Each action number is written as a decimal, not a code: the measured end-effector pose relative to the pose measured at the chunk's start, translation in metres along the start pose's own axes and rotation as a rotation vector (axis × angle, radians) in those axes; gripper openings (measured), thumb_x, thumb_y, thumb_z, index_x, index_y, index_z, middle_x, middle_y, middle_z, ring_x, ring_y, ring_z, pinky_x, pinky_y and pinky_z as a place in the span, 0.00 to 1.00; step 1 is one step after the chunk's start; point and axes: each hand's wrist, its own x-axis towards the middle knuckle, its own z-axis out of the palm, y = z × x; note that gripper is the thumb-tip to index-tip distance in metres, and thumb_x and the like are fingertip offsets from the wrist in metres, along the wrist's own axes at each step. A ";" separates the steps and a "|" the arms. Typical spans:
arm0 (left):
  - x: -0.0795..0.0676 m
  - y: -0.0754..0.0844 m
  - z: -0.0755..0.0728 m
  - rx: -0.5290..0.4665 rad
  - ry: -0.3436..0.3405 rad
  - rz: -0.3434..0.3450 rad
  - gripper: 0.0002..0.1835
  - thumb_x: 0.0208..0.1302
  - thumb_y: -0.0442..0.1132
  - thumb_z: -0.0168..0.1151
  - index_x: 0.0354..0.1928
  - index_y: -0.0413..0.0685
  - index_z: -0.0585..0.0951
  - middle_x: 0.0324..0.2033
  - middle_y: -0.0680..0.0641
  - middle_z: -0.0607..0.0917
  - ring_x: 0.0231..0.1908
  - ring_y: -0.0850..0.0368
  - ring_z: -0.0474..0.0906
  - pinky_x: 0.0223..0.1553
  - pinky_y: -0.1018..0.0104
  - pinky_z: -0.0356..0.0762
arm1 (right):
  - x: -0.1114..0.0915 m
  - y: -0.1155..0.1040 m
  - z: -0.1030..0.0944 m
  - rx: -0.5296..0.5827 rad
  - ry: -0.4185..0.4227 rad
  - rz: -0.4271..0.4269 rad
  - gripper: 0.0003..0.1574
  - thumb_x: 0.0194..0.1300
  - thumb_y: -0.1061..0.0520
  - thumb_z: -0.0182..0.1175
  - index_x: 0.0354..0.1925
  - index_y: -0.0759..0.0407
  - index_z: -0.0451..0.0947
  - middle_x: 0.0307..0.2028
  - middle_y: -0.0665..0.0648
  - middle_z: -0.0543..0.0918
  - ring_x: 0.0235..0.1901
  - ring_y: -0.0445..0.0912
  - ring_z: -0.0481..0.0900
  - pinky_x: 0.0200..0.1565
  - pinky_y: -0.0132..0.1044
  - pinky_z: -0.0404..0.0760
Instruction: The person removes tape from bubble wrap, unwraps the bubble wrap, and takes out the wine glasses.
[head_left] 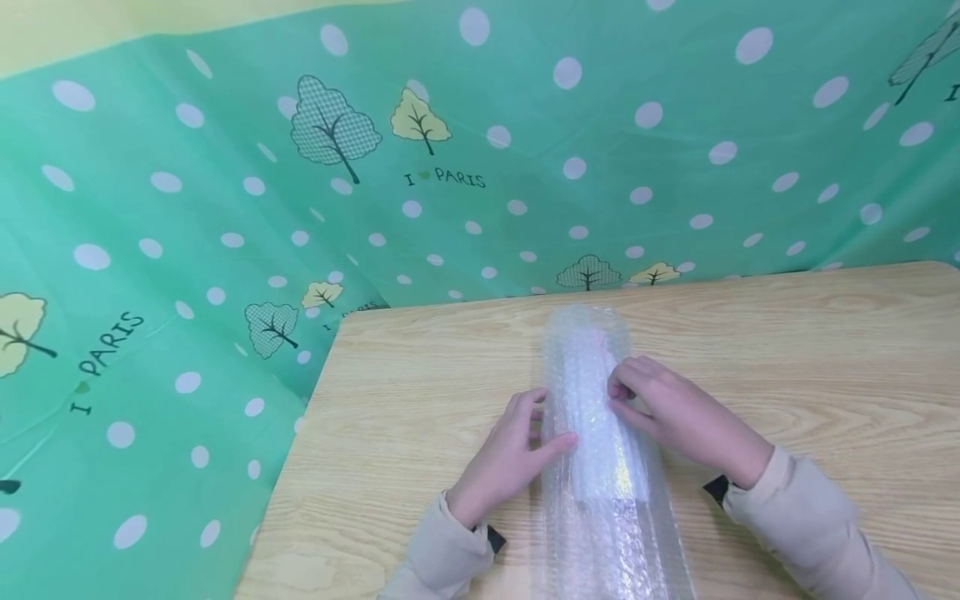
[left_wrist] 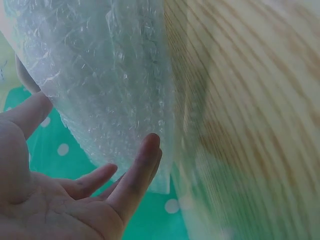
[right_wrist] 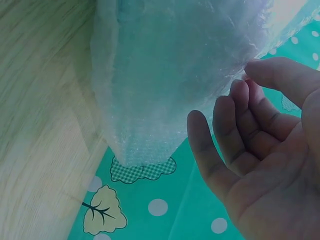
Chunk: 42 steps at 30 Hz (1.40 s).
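A long sheet of clear bubble wrap [head_left: 637, 550] runs from the table's near side toward its back edge. A pale, oblong item [head_left: 592, 392] lies under the film, blurred by it, so its kind cannot be told. My left hand [head_left: 513, 450] rests at the left side of the wrapped part, fingers spread and thumb on top; the left wrist view shows its fingers [left_wrist: 145, 155] against the bubbly side. On the right side, my right hand [head_left: 663, 408] pinches the wrap's upper layer between thumb [right_wrist: 280, 75] and forefinger, its other fingers loosely bent.
The wood-grain table [head_left: 397, 400] spreads on both sides of the wrap. Behind it and to the left hangs a green cloth [head_left: 450, 233] with white dots and printed trees. Black straps [head_left: 495, 540] show at the sleeve cuffs.
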 end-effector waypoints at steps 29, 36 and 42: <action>0.001 -0.003 -0.002 -0.051 0.001 -0.012 0.43 0.51 0.67 0.58 0.67 0.60 0.58 0.56 0.54 0.69 0.46 0.58 0.74 0.44 0.67 0.76 | -0.006 0.008 -0.006 -0.027 -0.042 0.041 0.08 0.59 0.59 0.61 0.29 0.46 0.73 0.28 0.38 0.71 0.31 0.35 0.69 0.32 0.29 0.76; 0.002 -0.004 -0.002 -0.050 0.002 -0.010 0.44 0.51 0.67 0.59 0.67 0.59 0.58 0.57 0.54 0.68 0.45 0.59 0.74 0.42 0.68 0.76 | -0.007 0.008 -0.011 -0.028 -0.019 0.023 0.07 0.57 0.58 0.63 0.30 0.46 0.74 0.28 0.37 0.73 0.30 0.34 0.70 0.32 0.29 0.76; 0.002 -0.003 -0.003 -0.051 0.002 -0.015 0.44 0.50 0.67 0.59 0.67 0.60 0.58 0.57 0.54 0.68 0.45 0.59 0.74 0.42 0.68 0.75 | -0.006 0.006 -0.012 -0.036 0.001 -0.012 0.09 0.56 0.60 0.62 0.29 0.46 0.73 0.28 0.37 0.72 0.29 0.34 0.70 0.30 0.27 0.75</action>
